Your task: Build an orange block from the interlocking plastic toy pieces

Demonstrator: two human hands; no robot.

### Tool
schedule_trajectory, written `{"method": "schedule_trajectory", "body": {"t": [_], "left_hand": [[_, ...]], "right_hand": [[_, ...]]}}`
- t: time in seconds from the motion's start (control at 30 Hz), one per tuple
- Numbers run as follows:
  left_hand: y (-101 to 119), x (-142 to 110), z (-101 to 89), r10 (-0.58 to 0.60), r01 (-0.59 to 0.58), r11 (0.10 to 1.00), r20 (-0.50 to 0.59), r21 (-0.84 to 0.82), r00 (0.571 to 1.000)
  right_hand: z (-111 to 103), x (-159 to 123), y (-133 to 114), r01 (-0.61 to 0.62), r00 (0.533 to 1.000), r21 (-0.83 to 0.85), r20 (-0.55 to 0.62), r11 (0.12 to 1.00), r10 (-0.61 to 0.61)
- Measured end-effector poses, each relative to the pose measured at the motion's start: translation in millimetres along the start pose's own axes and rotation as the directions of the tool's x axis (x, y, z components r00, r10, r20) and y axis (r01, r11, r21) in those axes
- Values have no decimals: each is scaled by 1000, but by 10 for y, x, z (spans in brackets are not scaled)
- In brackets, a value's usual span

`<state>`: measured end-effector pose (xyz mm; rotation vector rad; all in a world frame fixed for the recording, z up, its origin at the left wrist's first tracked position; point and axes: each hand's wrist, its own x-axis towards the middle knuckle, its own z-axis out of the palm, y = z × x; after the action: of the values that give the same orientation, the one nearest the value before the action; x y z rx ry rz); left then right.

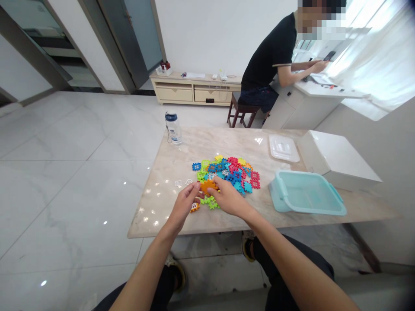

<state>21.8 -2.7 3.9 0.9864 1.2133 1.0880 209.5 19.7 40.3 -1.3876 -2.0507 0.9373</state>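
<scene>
Both my hands meet over the near part of a marble table [168, 172]. My left hand [185, 203] and my right hand [228, 198] pinch an orange plastic building tile [208, 185] between them, fingers closed on its edges. Just under the hands lie green tiles [210, 202] and a small orange tile [194, 208]. Behind them spreads a pile of colourful interlocking tiles [231, 170] in blue, red, green and yellow. Two small white window pieces [183, 182] lie loose to the left of the pile.
A teal plastic bin [306, 192] stands right of the pile, its clear lid [283, 148] behind it, a white box [337, 157] beyond. A water bottle [173, 128] stands at the far left corner. Another person sits at a white desk [317, 88] in the back.
</scene>
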Motion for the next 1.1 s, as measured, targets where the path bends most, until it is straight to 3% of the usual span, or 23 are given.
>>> {"method": "schedule_trajectory", "body": {"t": [0.17, 0.33, 0.57, 0.73, 0.97, 1.1], "left_hand": [[-18, -3, -36, 55, -55, 995, -8, 80, 998], [-43, 1, -86, -5, 6, 999, -19, 53, 1000], [-116, 39, -133, -43, 44, 999, -33, 18, 999], [-142, 32, -128, -40, 39, 998, 15, 48, 999], [-150, 21, -99, -11, 8, 996, 42, 84, 999], [-100, 30, -159, -128, 130, 991, -38, 38, 991]], "right_hand": [[65, 10, -20, 31, 999, -99, 46, 995, -26], [121, 6, -33, 96, 995, -179, 48, 979, -89], [108, -42, -16, 243, 970, -445, 113, 862, -215], [74, -9, 19, 355, 935, -451, 180, 819, -306], [99, -29, -4, 381, 925, -495, 210, 781, -318], [37, -20, -12, 371, 928, -496, 214, 785, -304]]}}
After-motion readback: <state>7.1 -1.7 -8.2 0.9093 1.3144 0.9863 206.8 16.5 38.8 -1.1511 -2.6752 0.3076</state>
